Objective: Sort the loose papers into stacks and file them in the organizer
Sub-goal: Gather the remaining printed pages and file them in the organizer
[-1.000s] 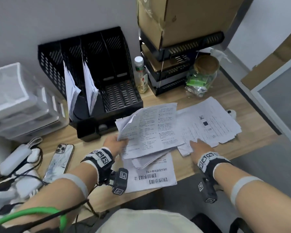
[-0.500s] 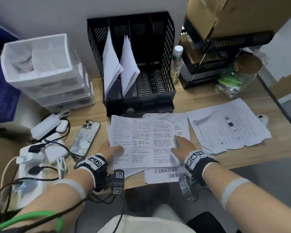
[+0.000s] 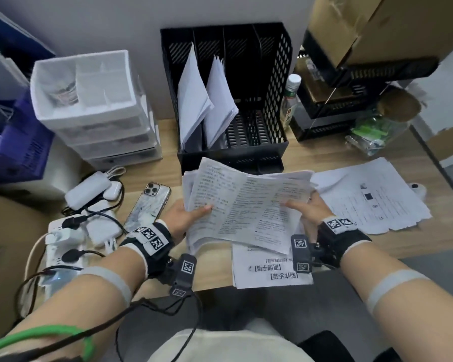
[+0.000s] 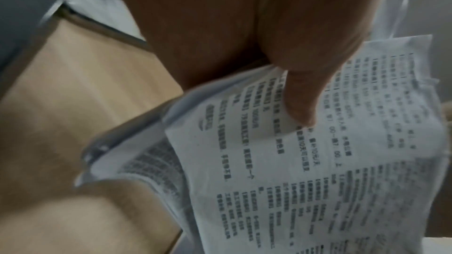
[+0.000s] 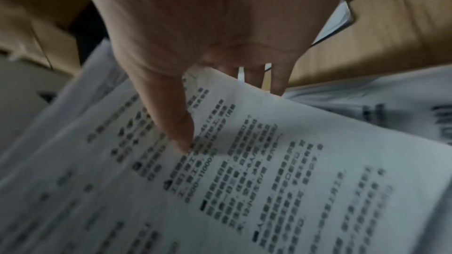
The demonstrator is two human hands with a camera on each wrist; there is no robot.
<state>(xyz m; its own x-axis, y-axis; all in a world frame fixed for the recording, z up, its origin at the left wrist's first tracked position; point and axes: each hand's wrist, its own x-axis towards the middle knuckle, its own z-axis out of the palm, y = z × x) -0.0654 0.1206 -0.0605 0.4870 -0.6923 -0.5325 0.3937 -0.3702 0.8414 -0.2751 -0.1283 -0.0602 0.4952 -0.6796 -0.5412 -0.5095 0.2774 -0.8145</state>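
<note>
Paper stack (image 3: 246,202) pinched between left hand (image 3: 183,214) and right hand (image 3: 307,209)

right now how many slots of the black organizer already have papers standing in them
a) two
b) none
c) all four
a) The head view shows the black organizer with two bundles of white papers standing in its two left slots, while the two slots to their right show only bare mesh.

White papers (image 3: 249,205) black print; black mesh organizer (image 3: 270,118); tan woodgrain desk (image 3: 311,155); marbled phone (image 3: 148,205).
</note>
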